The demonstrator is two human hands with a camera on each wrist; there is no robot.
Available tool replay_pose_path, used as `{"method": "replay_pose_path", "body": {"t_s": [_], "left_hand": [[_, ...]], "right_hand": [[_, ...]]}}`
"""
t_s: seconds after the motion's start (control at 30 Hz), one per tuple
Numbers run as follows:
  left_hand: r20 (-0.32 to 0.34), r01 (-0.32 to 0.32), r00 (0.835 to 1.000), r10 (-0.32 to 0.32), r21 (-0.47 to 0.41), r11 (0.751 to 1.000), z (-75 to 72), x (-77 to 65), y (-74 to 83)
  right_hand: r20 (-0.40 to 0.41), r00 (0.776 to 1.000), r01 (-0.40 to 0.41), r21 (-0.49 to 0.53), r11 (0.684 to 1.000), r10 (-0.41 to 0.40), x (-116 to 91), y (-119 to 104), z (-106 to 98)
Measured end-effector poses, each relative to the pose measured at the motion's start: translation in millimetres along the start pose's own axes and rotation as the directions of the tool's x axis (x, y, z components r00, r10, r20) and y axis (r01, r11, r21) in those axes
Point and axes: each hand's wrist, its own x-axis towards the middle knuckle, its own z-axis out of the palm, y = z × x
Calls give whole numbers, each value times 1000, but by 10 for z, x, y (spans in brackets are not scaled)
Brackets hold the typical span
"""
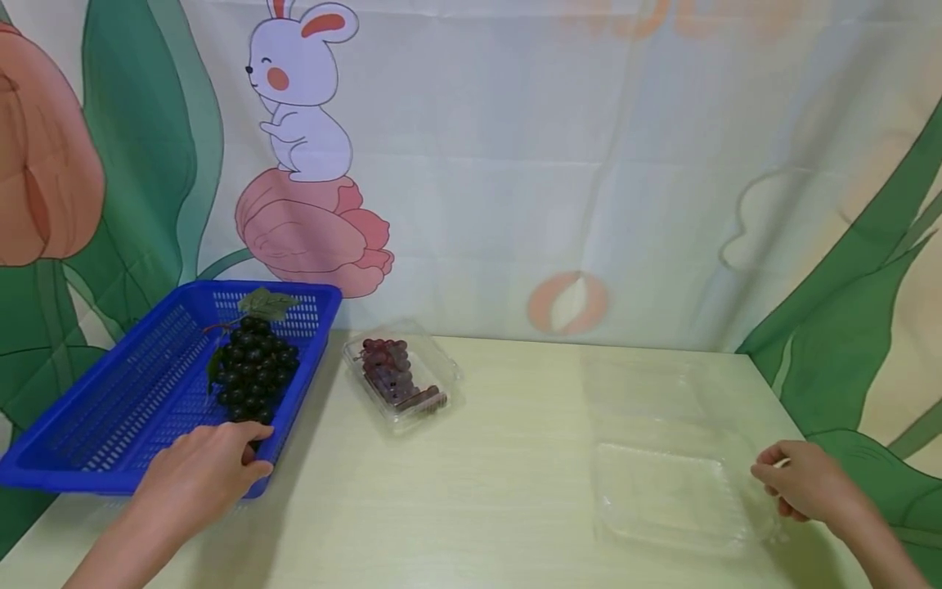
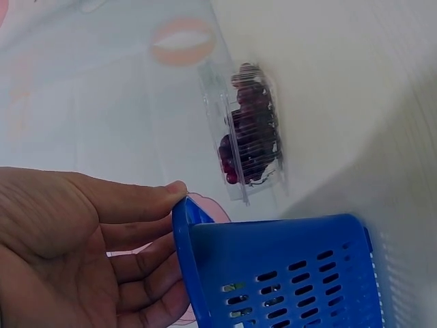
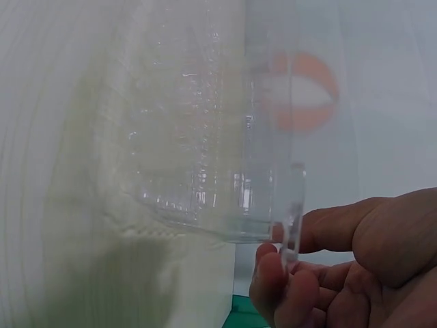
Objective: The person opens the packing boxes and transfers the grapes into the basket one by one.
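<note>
Red grape bunch (image 1: pixel 386 368): already inside a clear plastic clamshell (image 1: pixel 401 419) on the desk (image 1: pixel 471 515); that portion looks done, though whether its lid is closed I cannot tell.
Black grape bunch (image 1: pixel 253 372): lies in the blue basket (image 2: pixel 239 249) along its 3 o'clock side, green leaf (image 1: pixel 268 303) at its 12 o'clock end; it is in no clamshell, so this portion looks undone.
Spare clamshell (image 1: pixel 666 495): see-through, lid folded back toward 12 o'clock, no fruit visible inside; to my eye it is only at the setting-out stage.
Left hand (image 1: pixel 206 462): grips the basket rim at the near corner, around 5 o'clock, thumb on the edge and fingers curled behind; the black grape bunch sits just beyond it at 1 o'clock, the red grape bunch farther off at 2 o'clock.
Right hand (image 1: pixel 802 483): pinches the spare clamshell's edge between thumb and fingers; the tray extends from it toward 9 o'clock, the black grape bunch well apart, toward 10 o'clock.
</note>
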Motion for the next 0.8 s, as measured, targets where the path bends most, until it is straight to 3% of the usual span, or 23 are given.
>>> {"method": "replay_pose_path", "body": {"t_s": [0.8], "left_hand": [[10, -2, 1000, 2, 7, 1000, -10, -2, 34]], "right_hand": [[-35, 998, -52, -116, 992, 49, 115, 211, -231]]}}
